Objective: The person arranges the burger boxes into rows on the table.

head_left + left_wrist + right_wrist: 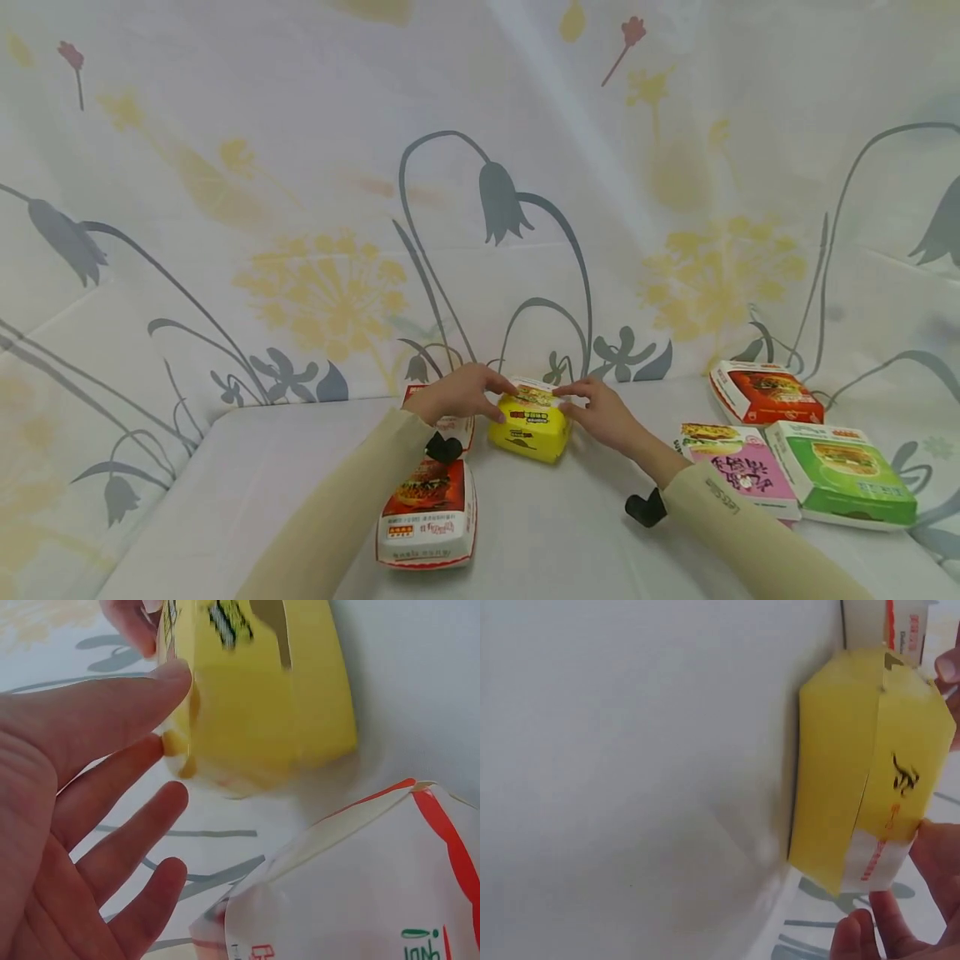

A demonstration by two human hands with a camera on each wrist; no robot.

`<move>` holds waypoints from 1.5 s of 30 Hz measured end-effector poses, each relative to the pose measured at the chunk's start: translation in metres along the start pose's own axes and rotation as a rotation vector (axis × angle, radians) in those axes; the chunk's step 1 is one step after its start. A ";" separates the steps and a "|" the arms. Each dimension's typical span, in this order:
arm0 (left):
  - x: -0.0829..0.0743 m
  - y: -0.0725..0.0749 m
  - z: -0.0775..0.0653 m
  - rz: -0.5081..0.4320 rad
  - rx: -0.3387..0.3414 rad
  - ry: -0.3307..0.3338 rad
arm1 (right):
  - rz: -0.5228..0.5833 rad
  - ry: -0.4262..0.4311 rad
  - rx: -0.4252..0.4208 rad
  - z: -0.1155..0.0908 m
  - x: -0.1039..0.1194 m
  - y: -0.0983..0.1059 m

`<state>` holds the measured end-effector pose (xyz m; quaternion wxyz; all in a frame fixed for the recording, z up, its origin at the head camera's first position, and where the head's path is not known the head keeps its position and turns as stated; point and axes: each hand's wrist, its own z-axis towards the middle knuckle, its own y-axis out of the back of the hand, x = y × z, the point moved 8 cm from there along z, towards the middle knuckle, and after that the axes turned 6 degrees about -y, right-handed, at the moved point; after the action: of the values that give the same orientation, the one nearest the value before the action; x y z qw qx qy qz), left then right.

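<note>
A yellow burger box (529, 431) with a burger picture on its top lies on the white surface between both hands. My left hand (463, 393) touches its left corner with thumb and index fingertips; the other fingers spread out straight in the left wrist view. At the opposite end is my right hand (603, 414), its thumb at the top edge and a fingertip at the end face in the right wrist view. Neither hand wraps round the box. Close by the left wrist, a red and white burger box (426, 521) stands, partly covered by the sleeve.
Behind the left hand, another red and white box (459, 429) is partly hidden. On the right are a pink box (738, 467), a green box (843, 477) and a red box (776, 396). A flower-print cloth (480, 275) hangs behind the table (570, 533).
</note>
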<state>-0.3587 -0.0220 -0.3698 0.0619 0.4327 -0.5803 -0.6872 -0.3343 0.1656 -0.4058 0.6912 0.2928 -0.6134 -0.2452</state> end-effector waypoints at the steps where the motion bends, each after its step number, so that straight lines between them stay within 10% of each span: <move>1: 0.001 0.000 0.000 0.006 0.001 0.011 | -0.004 0.002 -0.004 -0.001 0.000 0.000; 21: -0.001 -0.013 0.006 0.048 0.029 0.114 | -0.062 0.137 -0.064 -0.024 0.019 0.007; 45: -0.013 -0.007 0.003 0.075 0.034 -0.075 | -0.076 0.073 0.087 0.007 0.009 -0.007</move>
<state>-0.3499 -0.0098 -0.3695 0.0583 0.3857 -0.6097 -0.6900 -0.3403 0.1536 -0.4041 0.6898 0.3544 -0.5866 -0.2334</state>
